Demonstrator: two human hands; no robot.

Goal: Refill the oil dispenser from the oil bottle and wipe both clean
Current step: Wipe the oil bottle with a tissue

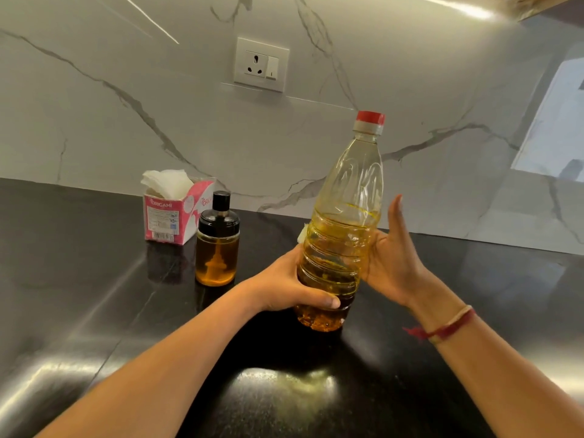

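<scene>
The oil bottle (343,222) stands, or hovers just above, the middle of the black counter (79,279), leaning a little to the right, with its red cap (370,118) on. The left hand (284,282) is wrapped around the lower ribbed part of the bottle, thumb across the front, and carries it. The right hand (392,257) lies against the bottle's right side with palm and fingers spread flat, the thumb pointing up; it steadies rather than clasps. A small white scrap, probably a tissue (303,233), shows behind the bottle just above the left hand; who holds it, and how, cannot be told.

The oil dispenser (217,245) sits to the left of the bottle and nearer the counter's back edge, well apart from both hands, its black lid (219,213) in place. Golden oil fills most of its glass body. Just behind it, touching or nearly so, stands the pink tissue box (172,213) by the wall, a white sheet pulled up from its top.

Judged from this, the pouring looks finished: the dispenser is well filled and closed, and the bottle is capped. The white scrap at the bottle suggests that the wiping of the bottle is in hand. Whether the dispenser has been wiped is not visible; its glass shows no clear drips. What likely remains is finishing the bottle, setting it down, and wiping the dispenser if that is not done.
</scene>
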